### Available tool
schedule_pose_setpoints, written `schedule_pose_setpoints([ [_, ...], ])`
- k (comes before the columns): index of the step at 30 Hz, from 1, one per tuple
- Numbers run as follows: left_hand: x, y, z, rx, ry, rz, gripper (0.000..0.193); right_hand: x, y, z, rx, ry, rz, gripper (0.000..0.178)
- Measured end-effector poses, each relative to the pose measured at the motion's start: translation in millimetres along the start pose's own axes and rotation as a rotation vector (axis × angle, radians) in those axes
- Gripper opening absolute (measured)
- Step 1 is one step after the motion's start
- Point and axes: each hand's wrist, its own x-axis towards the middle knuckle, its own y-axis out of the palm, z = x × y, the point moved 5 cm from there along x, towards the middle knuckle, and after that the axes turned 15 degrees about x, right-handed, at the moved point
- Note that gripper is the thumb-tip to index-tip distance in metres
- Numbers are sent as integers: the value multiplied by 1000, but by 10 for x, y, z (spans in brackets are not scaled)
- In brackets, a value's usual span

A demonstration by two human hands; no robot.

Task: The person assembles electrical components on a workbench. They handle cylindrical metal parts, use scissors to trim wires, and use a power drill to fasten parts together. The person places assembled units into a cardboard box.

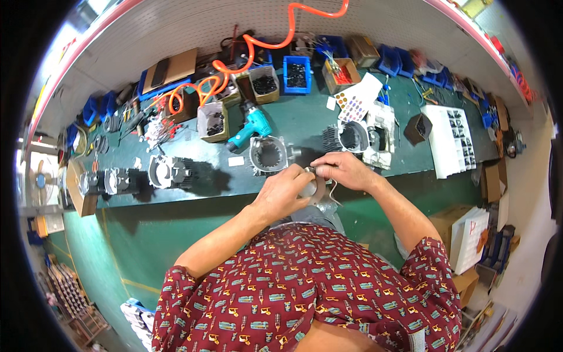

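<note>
At the bench's front edge, my left hand (284, 190) is closed on a round metal part (317, 192), grey in the middle with a brownish rim. My right hand (346, 170) meets it at the top, thumb and fingers pinched together. What lies between those fingertips is hidden. A thin pale wire (334, 193) hangs beside the round part, below my right hand. Just beyond my hands, a finned metal motor housing (268, 155) stands with its round opening showing. Another finned housing (350, 136) sits to the right.
More housings (170, 172) line the left front of the green bench (223, 183). A teal cordless drill (251, 126) lies behind the nearest housing. Blue bins (297, 75) and cardboard boxes of small parts fill the back. An orange coiled hose (252, 42) hangs over them. A white tray (449, 141) lies right.
</note>
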Motion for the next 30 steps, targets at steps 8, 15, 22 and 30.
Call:
schedule_pose_setpoints([
  [8, -567, -509, 219, 53, -223, -196, 53, 784, 479, 479, -43, 97, 454, 45],
  [15, -569, -692, 237, 133, -407, -254, 52, 1411, 600, 651, -89, -200, 676, 33],
  [22, -343, -704, 165, 250, -512, -246, 53, 1648, 421, 675, -168, -253, 755, 32],
  [30, -145, -577, 330, 210, -714, -328, 52, 1958, 221, 403, -17, -330, 665, 48],
])
